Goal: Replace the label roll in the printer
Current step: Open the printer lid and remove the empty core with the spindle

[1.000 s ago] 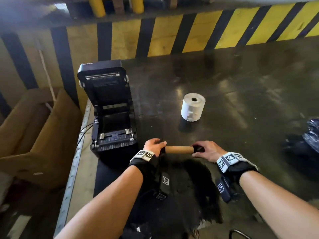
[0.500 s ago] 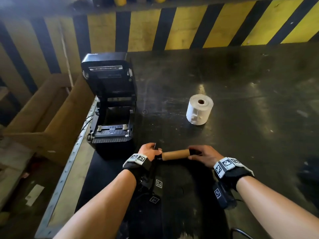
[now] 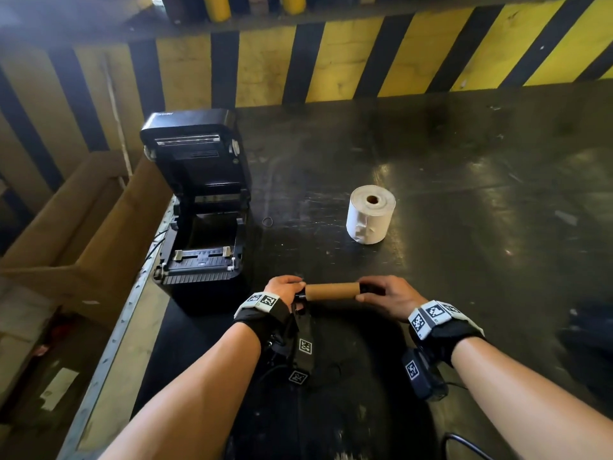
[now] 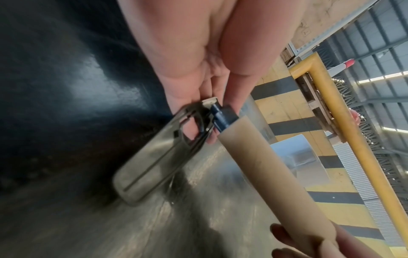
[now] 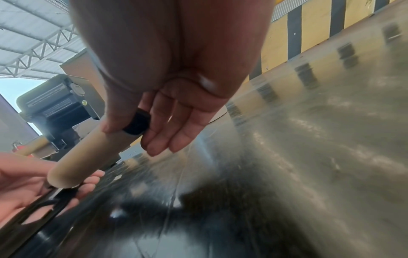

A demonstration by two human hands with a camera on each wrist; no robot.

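Note:
An empty brown cardboard core (image 3: 331,291) sits on a black spindle, held level just above the table between my two hands. My left hand (image 3: 288,287) grips the spindle's flat guide plate (image 4: 154,157) at the core's left end. My right hand (image 3: 374,292) pinches the right end, thumb on the core (image 5: 88,153) and fingers behind the black spindle tip (image 5: 135,124). The black label printer (image 3: 199,227) stands just left of my hands with its lid raised and its roll bay bare. A full white label roll (image 3: 371,214) stands on end beyond my hands.
The dark, scuffed table (image 3: 464,227) runs back to a yellow and black striped wall (image 3: 331,61). An open cardboard box (image 3: 83,227) sits off the table's left edge beside the printer. A small ring (image 3: 267,221) lies between printer and roll.
Both hands keep their hold on the core and spindle in front of the printer. Only the head view has shifted.

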